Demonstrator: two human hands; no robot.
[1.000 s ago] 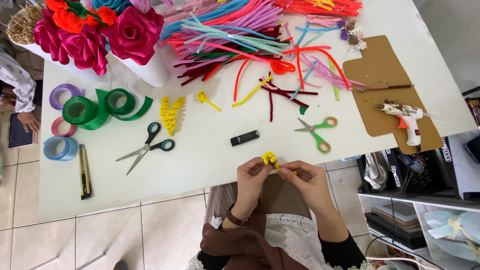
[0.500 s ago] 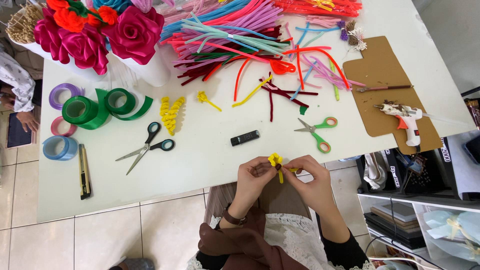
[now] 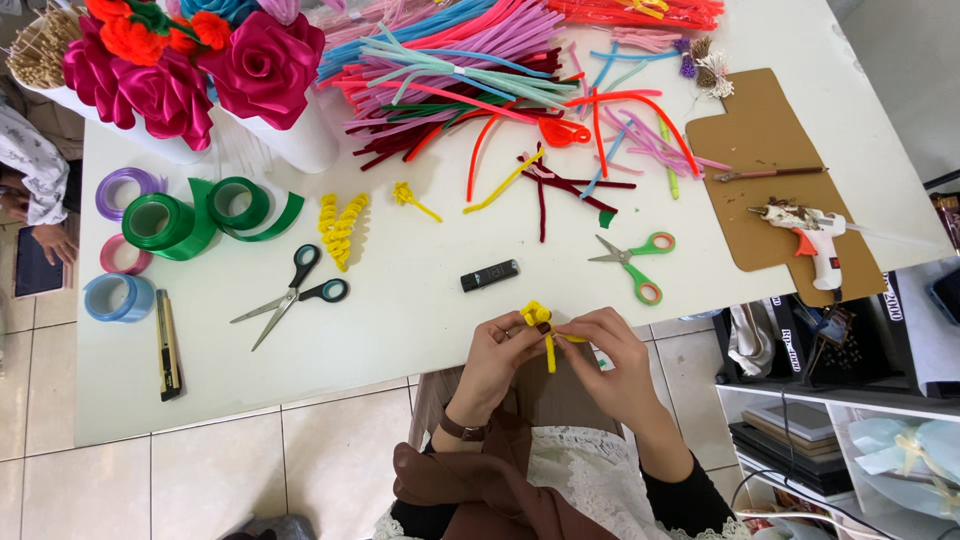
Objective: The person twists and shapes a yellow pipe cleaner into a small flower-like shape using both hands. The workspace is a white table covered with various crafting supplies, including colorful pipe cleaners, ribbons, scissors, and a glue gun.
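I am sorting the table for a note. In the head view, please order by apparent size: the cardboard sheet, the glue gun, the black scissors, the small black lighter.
1. cardboard sheet
2. black scissors and glue gun, which look about alike, so I do not rank them
3. small black lighter

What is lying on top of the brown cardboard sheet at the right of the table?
On the cardboard sheet lie a white glue gun and a thin brown stick. The table beneath the sheet is covered.

Two scissors [image 3: 292,293] [image 3: 634,263], one glue gun [image 3: 815,238], one box cutter [image 3: 167,345], one lighter [image 3: 490,275], five ribbon rolls [image 3: 160,222] [image 3: 238,203] [image 3: 125,186] [image 3: 122,256] [image 3: 118,297], two hands [image 3: 500,352] [image 3: 610,355].
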